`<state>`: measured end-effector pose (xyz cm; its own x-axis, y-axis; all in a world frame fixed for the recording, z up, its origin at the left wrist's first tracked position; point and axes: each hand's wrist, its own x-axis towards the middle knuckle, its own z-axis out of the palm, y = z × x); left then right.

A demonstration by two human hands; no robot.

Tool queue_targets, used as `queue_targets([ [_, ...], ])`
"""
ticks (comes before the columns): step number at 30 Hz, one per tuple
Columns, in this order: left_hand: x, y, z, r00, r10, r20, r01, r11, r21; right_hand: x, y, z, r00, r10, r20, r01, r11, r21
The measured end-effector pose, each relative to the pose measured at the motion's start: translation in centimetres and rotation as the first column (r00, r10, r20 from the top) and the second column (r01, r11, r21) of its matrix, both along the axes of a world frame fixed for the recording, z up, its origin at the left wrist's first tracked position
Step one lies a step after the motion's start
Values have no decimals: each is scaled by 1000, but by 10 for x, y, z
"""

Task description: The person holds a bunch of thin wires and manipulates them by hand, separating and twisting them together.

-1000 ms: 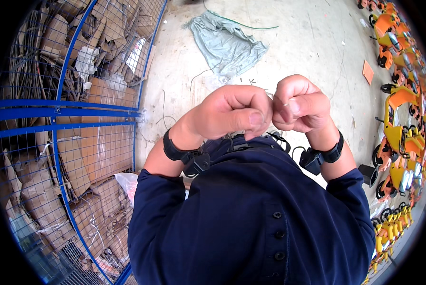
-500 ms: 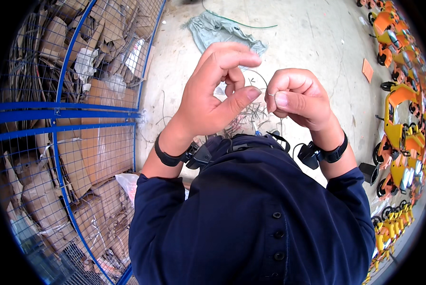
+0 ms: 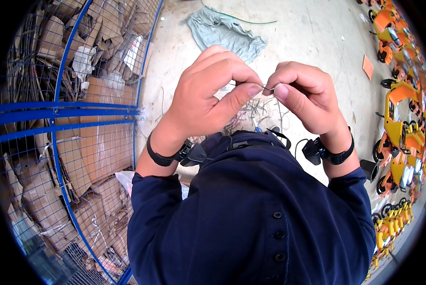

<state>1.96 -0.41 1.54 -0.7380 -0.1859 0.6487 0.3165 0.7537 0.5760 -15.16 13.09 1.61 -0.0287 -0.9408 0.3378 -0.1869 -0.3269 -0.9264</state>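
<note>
Closing in since half a second ago, the left hand (image 3: 210, 95) has brought its spread finger and thumb together on a thin dark wire (image 3: 267, 89), whose other end the right hand (image 3: 308, 95) pinches. That wire hangs on the person's side of the crumpled grey-green sheet (image 3: 222, 32), as do the strands (image 3: 256, 111) strewn on the floor; a blue mesh cage (image 3: 94, 113) stands left of the sheet.
</note>
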Motion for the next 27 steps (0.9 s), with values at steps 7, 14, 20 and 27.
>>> queue_targets([
  [7, 4, 4, 1, 985, -76, 153, 24, 949, 314, -3, -7, 0, 974, -77, -213, 38, 983, -180],
  [14, 4, 3, -1, 980, -88, 177, 32, 954, 297, -3, 2, 6, 995, 104, 5, -103, 983, 153],
  [20, 5, 2, -3, 978, -83, 192, 20, 951, 308, -1, 3, 5, 995, 102, -9, -98, 975, 199],
  [27, 4, 1, -4, 975, -73, 208, 3, 947, 321, 0, 2, 6, 993, 100, 58, -112, 958, 263],
])
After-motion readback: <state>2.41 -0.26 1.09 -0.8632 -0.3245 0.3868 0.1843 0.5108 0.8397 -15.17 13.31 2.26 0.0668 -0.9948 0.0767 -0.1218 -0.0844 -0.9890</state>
